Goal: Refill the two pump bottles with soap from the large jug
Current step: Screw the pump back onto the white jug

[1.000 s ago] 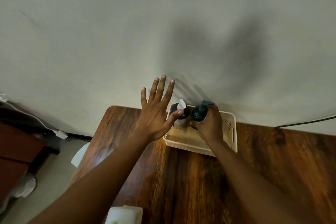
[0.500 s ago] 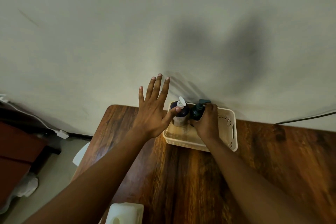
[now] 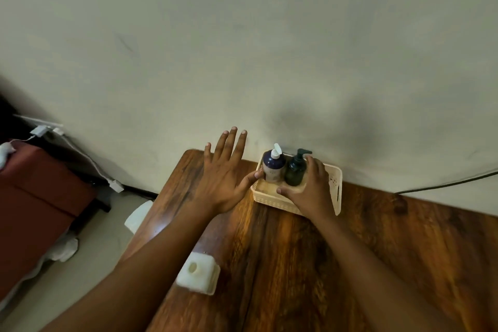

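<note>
We saw 2 pump bottles (image 3: pixel 274 167) upright in the basket (image 3: pixel 335 186) mid-frame; left hand (image 3: pixel 225 178) splayed, right hand (image 3: pixel 310 188) loosened beside them.

The right hand (image 3: pixel 310 191) covers the near right part of the cream basket (image 3: pixel 335 188) and the lower right side of the dark green pump bottle (image 3: pixel 295 170). The left forearm hides the near left corner of the white jug (image 3: pixel 198 273). Both forearms run off the bottom edge. The label on the purple pump bottle (image 3: pixel 273 167) is too blurred to read.
</note>
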Tool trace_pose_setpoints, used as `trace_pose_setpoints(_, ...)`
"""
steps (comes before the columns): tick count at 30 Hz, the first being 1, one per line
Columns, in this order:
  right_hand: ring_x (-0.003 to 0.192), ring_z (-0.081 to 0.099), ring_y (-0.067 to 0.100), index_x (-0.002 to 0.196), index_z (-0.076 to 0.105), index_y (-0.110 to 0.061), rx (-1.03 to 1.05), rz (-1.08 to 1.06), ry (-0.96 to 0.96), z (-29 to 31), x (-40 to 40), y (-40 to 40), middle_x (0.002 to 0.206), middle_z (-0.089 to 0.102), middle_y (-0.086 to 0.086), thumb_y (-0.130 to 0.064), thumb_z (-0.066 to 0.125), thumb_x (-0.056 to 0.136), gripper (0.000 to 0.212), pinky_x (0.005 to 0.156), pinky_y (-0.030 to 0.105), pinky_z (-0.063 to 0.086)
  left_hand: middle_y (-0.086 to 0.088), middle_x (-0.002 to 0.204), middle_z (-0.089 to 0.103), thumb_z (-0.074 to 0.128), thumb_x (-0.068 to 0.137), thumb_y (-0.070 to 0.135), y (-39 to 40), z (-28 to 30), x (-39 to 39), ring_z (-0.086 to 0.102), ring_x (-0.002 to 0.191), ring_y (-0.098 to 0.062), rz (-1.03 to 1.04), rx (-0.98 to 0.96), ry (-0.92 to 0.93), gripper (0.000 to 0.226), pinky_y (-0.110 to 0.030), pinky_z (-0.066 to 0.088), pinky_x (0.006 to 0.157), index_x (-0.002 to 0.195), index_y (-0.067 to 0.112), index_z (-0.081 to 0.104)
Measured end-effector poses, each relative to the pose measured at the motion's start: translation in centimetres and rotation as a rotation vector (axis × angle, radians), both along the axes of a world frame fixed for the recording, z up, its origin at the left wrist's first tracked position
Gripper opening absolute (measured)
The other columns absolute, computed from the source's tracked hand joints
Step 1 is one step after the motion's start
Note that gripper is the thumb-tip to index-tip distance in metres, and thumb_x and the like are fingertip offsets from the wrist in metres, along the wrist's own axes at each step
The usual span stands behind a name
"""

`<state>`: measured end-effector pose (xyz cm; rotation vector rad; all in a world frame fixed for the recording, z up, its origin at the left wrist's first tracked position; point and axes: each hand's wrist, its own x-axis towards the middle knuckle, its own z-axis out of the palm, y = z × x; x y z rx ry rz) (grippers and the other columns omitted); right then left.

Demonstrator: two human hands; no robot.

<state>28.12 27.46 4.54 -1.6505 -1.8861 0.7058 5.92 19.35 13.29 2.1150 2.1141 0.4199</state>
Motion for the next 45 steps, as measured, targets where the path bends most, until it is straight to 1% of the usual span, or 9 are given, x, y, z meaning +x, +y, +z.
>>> trace_pose_setpoints(4,0.152,0.027,0.025,0.16,0.022,-0.026,-0.019,0.146,0.063,2.3,-1.2,-3.2,0.167,0.026,0.001,-0.05,0.093,0.067,0.119,0.122,0.048,0.033,-0.001,0.174,-0.021,0.031,0.104,0.065,-4.3,2.5,-0.3,-0.018,0.161,-0.019,0.045,-0.046,0.016,0.087,-0.056,0.002,0.129,0.166,0.024,-0.015)
trace_pose_setpoints(11,0.154,0.022,0.022,0.161,0.016,-0.035,-0.115,0.397,0.1,5.1,-4.8,-9.0,0.17,0.021,-0.003,-0.061,0.091,0.062,0.127,0.114,0.035,0.03,0.005,0.176,-0.013,0.025,0.1,0.075,-10.8,0.9,-2.9,-0.013,0.163,-0.017,0.127,0.091,-0.104,0.086,-0.059,-0.001,0.129,0.166,0.033,-0.01)
trace_pose_setpoints(14,0.157,0.018,0.021,0.161,0.007,-0.042,-0.193,0.501,0.094,5.5,-6.0,-11.5,0.172,0.015,-0.006,-0.075,0.085,0.055,0.136,0.12,0.044,0.031,0.008,0.176,-0.012,0.015,0.097,0.082,-13.6,-0.1,-4.2,-0.012,0.162,-0.015,0.173,0.11,-0.103,0.086,-0.061,0.001,0.129,0.166,0.037,-0.01)
trace_pose_setpoints(18,0.158,0.011,0.024,0.157,-0.005,-0.051,-0.258,0.618,0.026,5.0,-7.4,-14.6,0.174,0.004,-0.007,-0.089,0.079,0.044,0.146,0.12,0.05,0.029,0.01,0.176,-0.009,0.018,0.095,0.084,-17.3,-1.1,-5.2,-0.011,0.163,-0.016,0.249,0.113,-0.161,0.087,-0.063,0.003,0.128,0.166,0.039,-0.006)
trace_pose_setpoints(26,0.157,0.015,0.03,0.156,-0.013,-0.051,-0.408,0.654,-0.113,0.1,-10.4,-18.5,0.173,0.007,-0.007,-0.066,0.094,0.048,0.152,0.116,0.055,0.032,0.006,0.177,-0.005,0.027,0.093,0.079,-21.3,-3.6,-7.0,-0.008,0.163,-0.022,0.373,0.029,-0.287,0.09,-0.059,0.008,0.129,0.167,0.036,0.003)
trace_pose_setpoints(31,0.148,0.035,0.025,0.157,-0.003,-0.048,-0.444,0.565,-0.014,-3.8,-12.0,-20.4,0.164,0.03,-0.004,-0.049,0.099,0.053,0.145,0.11,0.043,0.042,0.003,0.177,0.004,0.032,0.096,0.07,-22.4,-5.6,-7.9,0.004,0.163,-0.021,0.427,-0.016,-0.367,0.086,-0.055,0.012,0.131,0.168,0.028,0.01)
trace_pose_setpoints(35,0.144,0.04,0.023,0.155,0.002,-0.049,-0.412,0.472,0.023,-6.4,-12.9,-21.3,0.159,0.037,-0.003,-0.044,0.098,0.059,0.136,0.107,0.041,0.047,0.005,0.177,0.003,0.031,0.095,0.068,-22.3,-7.2,-9.1,0.002,0.163,-0.018,0.445,-0.093,-0.425,0.086,-0.051,0.011,0.131,0.168,0.03,0.007)
trace_pose_setpoints(41,0.127,0.05,0.013,0.133,0.036,-0.047,-0.297,0.384,0.064,-8.1,-13.2,-21.7,0.131,0.051,-0.011,-0.041,0.096,0.065,0.09,0.096,0.034,0.057,0.005,0.176,0.01,0.041,0.103,0.061,-20.7,-9.8,-10.3,0.009,0.162,-0.017,0.435,-0.145,-0.442,0.077,-0.043,0.015,0.129,0.167,0.03,0.012)
trace_pose_setpoints(45,0.121,0.044,0.004,0.131,0.041,-0.042,-0.259,0.327,0.057,-8.1,-12.9,-21.5,0.127,0.048,-0.015,-0.041,0.096,0.064,0.088,0.093,0.028,0.054,0.004,0.174,0.021,0.05,0.104,0.055,-18.6,-11.5,-10.6,0.02,0.16,-0.019,0.462,-0.131,-0.451,0.073,-0.04,0.02,0.127,0.166,0.03,0.021)
